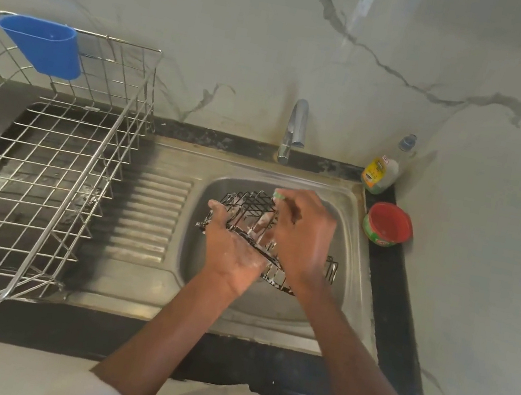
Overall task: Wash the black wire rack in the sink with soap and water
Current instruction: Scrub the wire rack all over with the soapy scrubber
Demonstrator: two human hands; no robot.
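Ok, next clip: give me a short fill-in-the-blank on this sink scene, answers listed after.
1. The left hand grips the black wire rack above the ____ basin.
2. The cutlery cup hanging on the drying rack is ____ in colour.
3. The round tub beside the sink has a ____ inside.
4. No water runs from the ____.

Answers: sink; blue; red; tap

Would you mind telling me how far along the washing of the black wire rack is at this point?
Soaping is under way: white suds cling to the black wire rack and the left hand gripping it over the sink. The right hand holds a green scrubber against the rack's wires. Rinsing looks left to do: no water shows at the tap, and the steel drying basket holds no rack yet.
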